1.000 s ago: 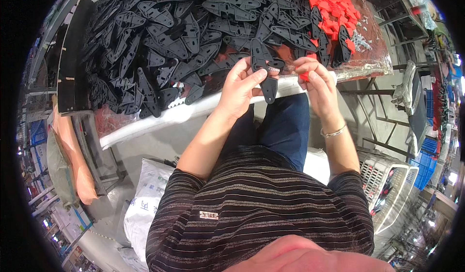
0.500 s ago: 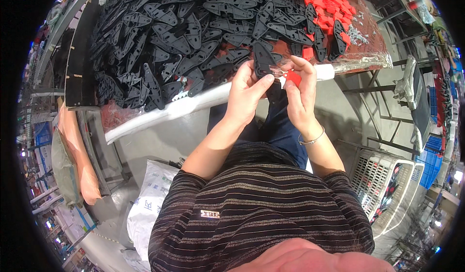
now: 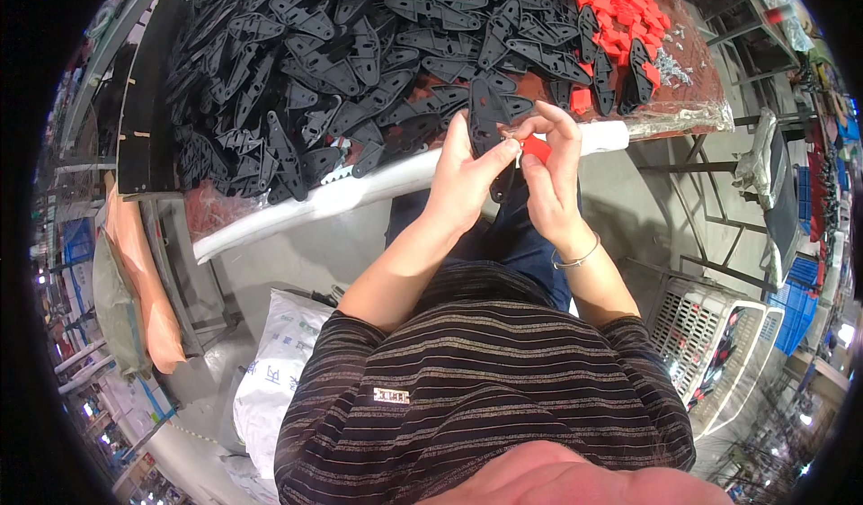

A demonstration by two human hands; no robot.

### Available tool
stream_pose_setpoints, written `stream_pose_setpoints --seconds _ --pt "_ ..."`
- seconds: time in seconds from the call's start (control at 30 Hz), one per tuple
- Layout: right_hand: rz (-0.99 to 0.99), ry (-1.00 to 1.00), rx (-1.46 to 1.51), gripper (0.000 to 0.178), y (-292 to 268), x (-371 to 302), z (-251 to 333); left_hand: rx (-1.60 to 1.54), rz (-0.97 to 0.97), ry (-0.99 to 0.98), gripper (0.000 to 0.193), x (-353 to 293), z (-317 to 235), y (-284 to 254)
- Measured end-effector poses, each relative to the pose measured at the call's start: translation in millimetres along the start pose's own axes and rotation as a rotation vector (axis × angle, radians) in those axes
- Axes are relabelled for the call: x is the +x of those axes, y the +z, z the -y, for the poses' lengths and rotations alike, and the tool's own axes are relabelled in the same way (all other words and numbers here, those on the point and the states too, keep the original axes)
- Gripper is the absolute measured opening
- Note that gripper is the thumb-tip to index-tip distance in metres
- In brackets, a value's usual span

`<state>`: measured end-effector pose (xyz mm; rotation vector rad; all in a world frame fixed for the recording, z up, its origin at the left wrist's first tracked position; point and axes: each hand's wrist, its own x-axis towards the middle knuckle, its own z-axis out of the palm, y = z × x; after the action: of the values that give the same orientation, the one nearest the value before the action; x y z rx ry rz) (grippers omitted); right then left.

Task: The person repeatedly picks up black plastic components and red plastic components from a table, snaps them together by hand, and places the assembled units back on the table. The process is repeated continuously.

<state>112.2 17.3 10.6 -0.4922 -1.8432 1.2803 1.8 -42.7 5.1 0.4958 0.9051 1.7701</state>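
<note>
My left hand (image 3: 460, 177) grips a long black plastic part (image 3: 486, 109) with slots, its thumb pressed on the part's right edge. Between finger and thumb, my right hand (image 3: 556, 177) pinches a small red plastic piece (image 3: 538, 148) against that edge. Something small and light-coloured shows where the thumbs come close; its kind I cannot make out. Both hands are above the table's near edge. Just beyond them lies a large heap of similar black parts (image 3: 360, 51), with a pile of red pieces (image 3: 620, 10) at the far right.
A white padded roll (image 3: 360, 192) runs along the table's near edge. Small silvery bits (image 3: 672, 67) lie on the table's right side. White plastic crates (image 3: 692, 334) stand on the floor at right, a white sack (image 3: 280, 361) at left. A dark board (image 3: 148, 127) borders the heap's left side.
The red piece has moved slightly left, closer against the black part, with my right fingers following. My left thumb has shifted a little right along the part.
</note>
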Motion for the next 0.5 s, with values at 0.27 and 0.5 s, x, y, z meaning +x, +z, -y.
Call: stream_pose_setpoints --seconds 0.27,0.5 --pt "0.032 -0.058 0.036 0.061 -2 6 -2 -0.124 0.043 -0.109 0.031 1 -7 1" --pt "0.198 -0.061 -0.085 0.064 -8 12 -5 -0.101 0.003 -0.091 0.032 4 -2 -11"
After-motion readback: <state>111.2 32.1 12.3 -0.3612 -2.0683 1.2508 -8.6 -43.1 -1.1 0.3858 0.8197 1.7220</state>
